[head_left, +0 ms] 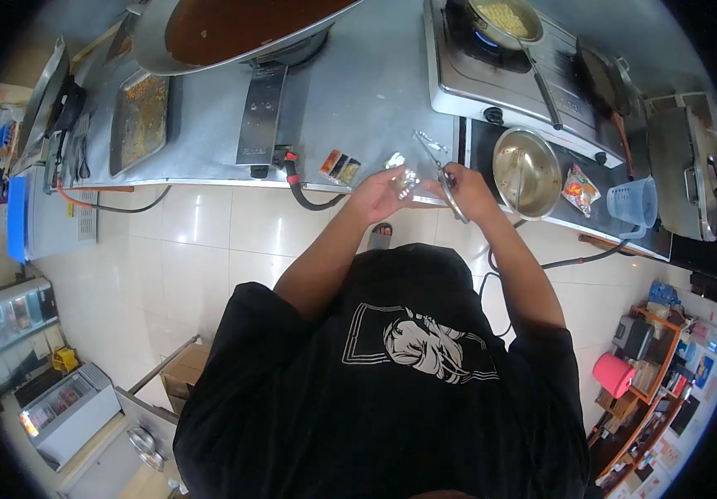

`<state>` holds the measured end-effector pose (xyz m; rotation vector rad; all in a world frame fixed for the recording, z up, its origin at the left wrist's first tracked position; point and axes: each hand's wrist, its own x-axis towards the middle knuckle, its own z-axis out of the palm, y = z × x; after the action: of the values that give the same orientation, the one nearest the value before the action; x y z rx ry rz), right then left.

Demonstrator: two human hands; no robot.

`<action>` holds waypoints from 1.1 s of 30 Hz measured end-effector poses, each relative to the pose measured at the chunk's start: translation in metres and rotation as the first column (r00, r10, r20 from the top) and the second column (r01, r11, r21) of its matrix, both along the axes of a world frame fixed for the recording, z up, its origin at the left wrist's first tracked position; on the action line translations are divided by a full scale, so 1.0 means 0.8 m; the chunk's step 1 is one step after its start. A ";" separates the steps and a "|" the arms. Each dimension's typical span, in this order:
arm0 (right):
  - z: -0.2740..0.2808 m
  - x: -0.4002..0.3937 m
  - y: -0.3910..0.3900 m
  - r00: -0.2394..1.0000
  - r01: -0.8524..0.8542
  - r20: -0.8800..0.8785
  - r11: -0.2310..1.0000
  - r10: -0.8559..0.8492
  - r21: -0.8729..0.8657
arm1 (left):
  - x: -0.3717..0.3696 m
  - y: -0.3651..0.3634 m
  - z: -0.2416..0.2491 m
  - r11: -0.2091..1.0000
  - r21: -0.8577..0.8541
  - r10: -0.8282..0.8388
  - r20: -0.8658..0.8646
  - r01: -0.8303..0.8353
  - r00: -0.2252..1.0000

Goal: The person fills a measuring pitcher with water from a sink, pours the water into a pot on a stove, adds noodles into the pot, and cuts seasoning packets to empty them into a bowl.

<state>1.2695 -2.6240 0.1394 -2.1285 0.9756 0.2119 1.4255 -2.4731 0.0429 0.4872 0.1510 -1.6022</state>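
Observation:
My left hand (379, 194) holds a small clear seasoning packet (408, 179) just in front of the steel counter's edge. My right hand (468, 191) grips a pair of scissors (440, 166) whose blades point up and left toward the packet's top. Both hands meet over the counter's front edge (358, 187). A steel bowl (526, 170) sits on the counter just right of my right hand. More small packets (340, 166) lie on the counter to the left of my left hand.
A pan of noodles (504, 18) sits on a lit gas burner at the back. A large wok (225, 29) stands at the back left, a tray (138, 121) beside it. A red noodle wrapper (579, 190) and a plastic jug (634, 204) are at the right.

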 end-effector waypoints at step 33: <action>-0.023 -0.261 -0.135 0.648 0.705 0.580 0.677 -0.494 -0.210 | -0.152 -0.213 0.119 0.947 0.239 -0.315 0.820 0.214 0.478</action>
<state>1.0611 -2.7320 0.1210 -1.8994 1.4580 -0.9238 1.3038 -2.6433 0.1382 1.4025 -0.6424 -1.4699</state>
